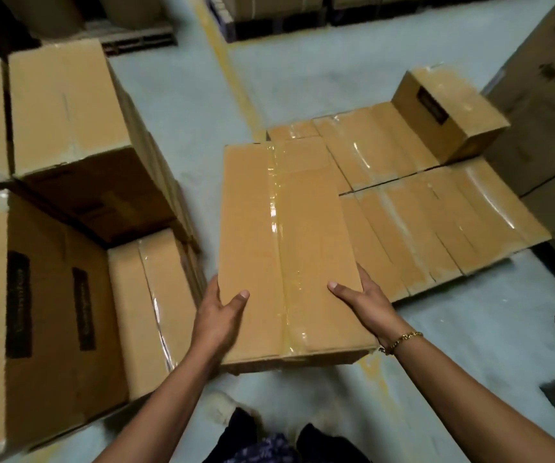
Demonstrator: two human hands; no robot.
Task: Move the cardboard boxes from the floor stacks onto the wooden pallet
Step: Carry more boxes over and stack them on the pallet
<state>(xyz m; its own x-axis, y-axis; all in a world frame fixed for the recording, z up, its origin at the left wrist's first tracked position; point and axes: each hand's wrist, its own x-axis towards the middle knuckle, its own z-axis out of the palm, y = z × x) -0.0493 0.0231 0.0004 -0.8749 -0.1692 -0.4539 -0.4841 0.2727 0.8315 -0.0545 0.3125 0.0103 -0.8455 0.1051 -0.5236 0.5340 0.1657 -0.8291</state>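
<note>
I carry a long taped cardboard box (282,235) in front of me, above the floor. My left hand (219,315) grips its near left edge, thumb on top. My right hand (366,302), with a gold bracelet at the wrist, grips its near right edge the same way. Ahead and to the right lies a flat layer of taped boxes (436,222), with one smaller box (449,111) on top at the far end. The pallet under that layer is hidden. The floor stacks (68,162) stand at my left.
A lower taped box (155,305) sits by the left stacks, close to my left arm. Big cartons (546,105) rise at the right edge. A yellow floor line (232,78) runs away from me. Loaded pallets (276,11) line the far wall. My feet show at the bottom.
</note>
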